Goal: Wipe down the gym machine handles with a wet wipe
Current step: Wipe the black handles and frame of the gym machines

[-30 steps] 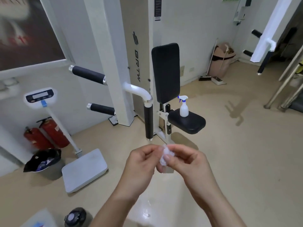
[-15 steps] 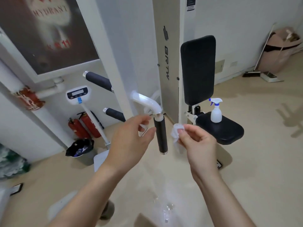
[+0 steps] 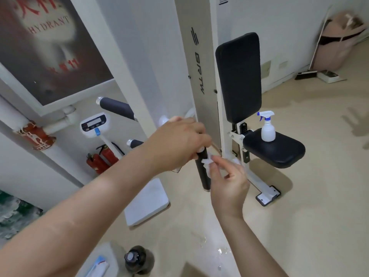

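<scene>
Holding the handle: the left hand (image 3: 179,144) is curled round the top of the black handle (image 3: 203,176), which hangs straight down.
Right hand: the right hand (image 3: 229,180) pinches the wet wipe (image 3: 206,163) with its thumb and fingertips.
Wet wipe: white and scrunched up, touching the right side of the handle, just under the left hand.
Spray bottle: the spray bottle (image 3: 268,128) stands upright on the black seat (image 3: 283,154), near its back edge.
Floor (image 3: 299,216): a white scale (image 3: 145,204) and two red fire extinguishers (image 3: 99,159) stand on it, off to the left.
</scene>
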The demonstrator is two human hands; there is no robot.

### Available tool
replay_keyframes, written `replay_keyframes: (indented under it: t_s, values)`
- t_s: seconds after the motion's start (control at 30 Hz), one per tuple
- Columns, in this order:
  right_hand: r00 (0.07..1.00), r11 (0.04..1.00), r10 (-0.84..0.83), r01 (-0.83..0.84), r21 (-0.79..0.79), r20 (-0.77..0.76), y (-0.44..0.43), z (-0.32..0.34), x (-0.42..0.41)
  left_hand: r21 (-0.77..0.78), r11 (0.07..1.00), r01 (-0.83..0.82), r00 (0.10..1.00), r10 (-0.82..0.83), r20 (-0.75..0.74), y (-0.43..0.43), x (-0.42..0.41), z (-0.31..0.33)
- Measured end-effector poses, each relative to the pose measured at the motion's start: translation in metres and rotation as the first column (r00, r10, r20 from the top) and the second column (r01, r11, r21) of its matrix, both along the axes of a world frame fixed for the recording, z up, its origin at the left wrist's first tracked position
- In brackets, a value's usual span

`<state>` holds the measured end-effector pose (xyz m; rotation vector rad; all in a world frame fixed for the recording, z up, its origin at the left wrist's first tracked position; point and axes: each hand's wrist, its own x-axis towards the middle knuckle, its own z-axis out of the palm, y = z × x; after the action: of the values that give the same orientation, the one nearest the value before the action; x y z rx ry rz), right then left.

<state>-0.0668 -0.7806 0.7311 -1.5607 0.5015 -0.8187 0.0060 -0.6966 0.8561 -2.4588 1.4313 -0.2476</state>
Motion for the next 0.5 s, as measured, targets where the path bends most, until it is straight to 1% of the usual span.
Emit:
replay_keyframes:
  t_s: [0.1, 0.13, 0.17, 0.23, 0.27, 0.33, 0.4, 0.43, 0.5]
  values:
    - [1.000, 0.969, 0.026, -0.026, 0.247, 0.006, 0.008, -0.004, 0.002, 0.088, 0.996, -0.012, 0.995, 0.021, -0.102, -0.004, 0.013, 0.004]
    - [0.999, 0.958, 0.036, -0.044, 0.284, 0.032, 0.011, -0.001, 0.001, 0.092, 0.996, -0.009, 0.991, 0.022, -0.134, -0.006, 0.016, 0.006]
    - [0.997, 0.958, 0.046, -0.062, 0.279, 0.064, 0.013, 0.004, 0.001, 0.090, 0.996, -0.003, 0.986, 0.018, -0.164, -0.007, 0.019, 0.008]
    - [0.992, 0.979, 0.041, -0.064, 0.195, 0.123, 0.021, 0.009, 0.002, 0.094, 0.995, 0.019, 0.976, 0.002, -0.217, -0.010, 0.021, 0.014]
    - [0.990, 0.989, 0.010, -0.030, 0.142, 0.138, 0.026, 0.009, 0.005, 0.092, 0.996, 0.022, 0.972, 0.000, -0.234, -0.011, 0.021, 0.018]
    - [0.983, 0.994, -0.112, 0.110, 0.021, 0.147, 0.032, 0.002, 0.012, 0.071, 0.997, 0.029, 0.969, -0.010, -0.247, -0.012, 0.022, 0.021]
    - [0.965, 0.968, -0.218, 0.232, -0.092, 0.146, 0.037, -0.013, 0.019, 0.040, 0.999, 0.031, 0.962, -0.019, -0.271, -0.013, 0.025, 0.020]
    - [0.959, 0.957, -0.252, 0.267, -0.115, 0.131, 0.040, -0.019, 0.021, 0.029, 0.999, 0.027, 0.958, -0.018, -0.288, -0.013, 0.026, 0.019]
    - [0.951, 0.949, -0.294, 0.302, -0.089, 0.091, 0.043, -0.024, 0.023, 0.010, 1.000, 0.030, 0.955, -0.025, -0.296, -0.014, 0.027, 0.018]
